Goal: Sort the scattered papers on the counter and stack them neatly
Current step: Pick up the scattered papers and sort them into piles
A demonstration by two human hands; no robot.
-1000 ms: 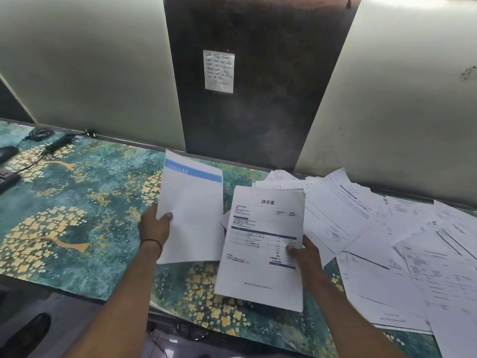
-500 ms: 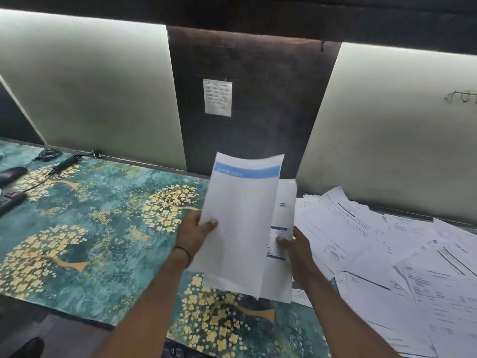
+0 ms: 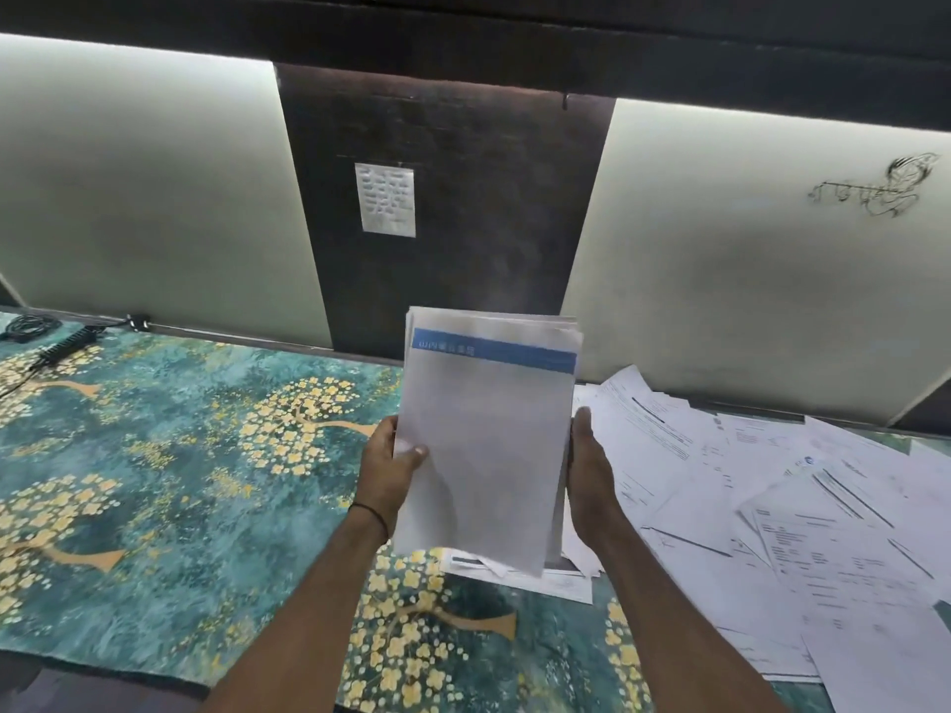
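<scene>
I hold a small bundle of white sheets [image 3: 489, 445] upright above the counter; the front sheet has a blue band across its top. My left hand [image 3: 391, 470] grips the bundle's left edge with the thumb on the front. My right hand [image 3: 586, 470] presses flat against the right edge. The bundle's lower edges are uneven, with sheet corners sticking out below. A wide scatter of printed papers [image 3: 803, 527] lies overlapping on the counter's right half, beside and behind my right hand.
The counter is covered by a teal cloth with gold trees [image 3: 170, 455]. A black cable and plug [image 3: 62, 342] lie at the far left by the wall. A small note [image 3: 386, 200] is stuck to the dark wall panel behind.
The two sheets held apart a second ago have been brought together into one bundle. Both hands have risen and tipped it upright, one hand on each side edge.
</scene>
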